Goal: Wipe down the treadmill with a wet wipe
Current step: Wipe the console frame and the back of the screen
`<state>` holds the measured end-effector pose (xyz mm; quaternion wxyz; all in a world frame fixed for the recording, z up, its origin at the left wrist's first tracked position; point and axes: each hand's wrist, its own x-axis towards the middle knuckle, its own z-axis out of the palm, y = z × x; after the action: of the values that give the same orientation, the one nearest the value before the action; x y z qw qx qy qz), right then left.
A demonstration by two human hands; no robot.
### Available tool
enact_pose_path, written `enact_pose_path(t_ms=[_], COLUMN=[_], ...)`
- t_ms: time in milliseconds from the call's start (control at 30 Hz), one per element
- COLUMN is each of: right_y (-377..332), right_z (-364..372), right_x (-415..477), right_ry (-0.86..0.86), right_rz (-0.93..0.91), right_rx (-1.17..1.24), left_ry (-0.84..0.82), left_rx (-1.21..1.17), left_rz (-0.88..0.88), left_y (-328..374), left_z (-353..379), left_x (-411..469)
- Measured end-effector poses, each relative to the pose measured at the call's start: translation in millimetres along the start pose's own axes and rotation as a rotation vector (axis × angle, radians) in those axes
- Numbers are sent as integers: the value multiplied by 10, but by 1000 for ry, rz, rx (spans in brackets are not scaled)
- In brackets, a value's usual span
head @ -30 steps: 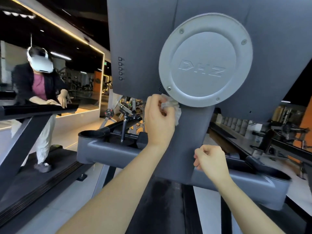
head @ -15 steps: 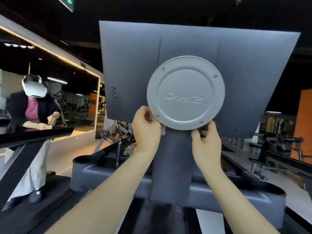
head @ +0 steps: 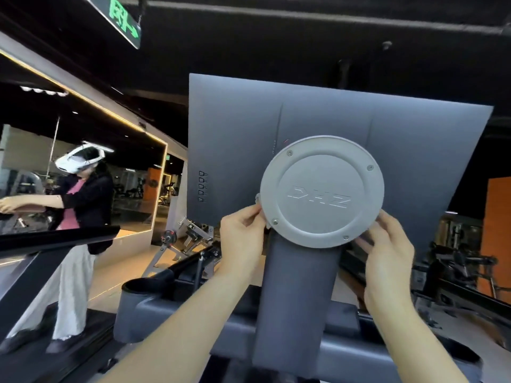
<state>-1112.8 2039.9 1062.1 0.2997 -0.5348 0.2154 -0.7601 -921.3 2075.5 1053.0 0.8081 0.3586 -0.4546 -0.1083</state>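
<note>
The treadmill's grey console back faces me, with a round light-grey DHZ disc above the grey column. My left hand pinches the white wet wipe against the disc's left rim. Only a small bit of the wipe shows past the fingertips. My right hand is at the disc's lower right rim, thumb and fingers stretched out and touching the edge. It is slightly blurred.
A person in a white headset stands on the neighbouring treadmill at left, behind its black handrail. A cup holder sits at the console's lower left. Gym machines fill the right, and a green exit sign hangs overhead.
My left hand with the wipe went from under the disc up to its left rim. My right hand rose from the column to the disc's lower right rim. The view drew back from the console.
</note>
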Motion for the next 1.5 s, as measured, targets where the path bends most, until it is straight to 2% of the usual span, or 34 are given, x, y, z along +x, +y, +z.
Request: enact_pose_path(t_ms=[67,133,233,333,400,467,600,633,733,800,933,1033,1100,1167,1267,1433,1500], right_y=[-223,-433,-649,-647,-607,-617,-716,-737,-778,-787,-796,-815,-828,-829,-814,-814,-815], right_z=[32,107,371,637,704,725,758,764,788,789,786,810,822,823,839,868,870], right_x=[79,143,221,211,173,130,91,87,69,60,66,86,77,71,40,32,47], right_ry=[44,8,-62,23,95,111,126,130,140,141,134,152,158,165,163,180,193], right_rz=[-105,-267,-496,-617,-612,-593,-529,-512,-483,-471,-467,-457,-443,-435,-429,-433,-438], right_rx=[-7,-88,-377,-604,-618,-591,-566,-573,-614,-630,-642,-630,-621,-620,-632,-624,-620], left_ry=[8,18,0,-68,-164,-276,-383,-384,-409,-410,-482,-560,-531,-491,-519,-694,-761], left_rx=[-34,-24,-58,-153,-310,-375,-214,-236,-395,-415,-382,-445,-490,-463,-401,-120,-56], left_rz=[13,45,56,-3,-27,56,233,229,52,41,116,-8,-50,15,204,466,467], left_y=[53,6,-62,-6,140,319,436,373,105,77,444,599,566,441,343,632,750], left_z=[20,50,99,46,18,15,44,47,0,-37,-65,-58,-53,-88,-240,-235,-151], left_x=[-5,-121,-334,-365,-280,-119,38,-51,-489,-613,-8,447,315,-45,-373,318,644])
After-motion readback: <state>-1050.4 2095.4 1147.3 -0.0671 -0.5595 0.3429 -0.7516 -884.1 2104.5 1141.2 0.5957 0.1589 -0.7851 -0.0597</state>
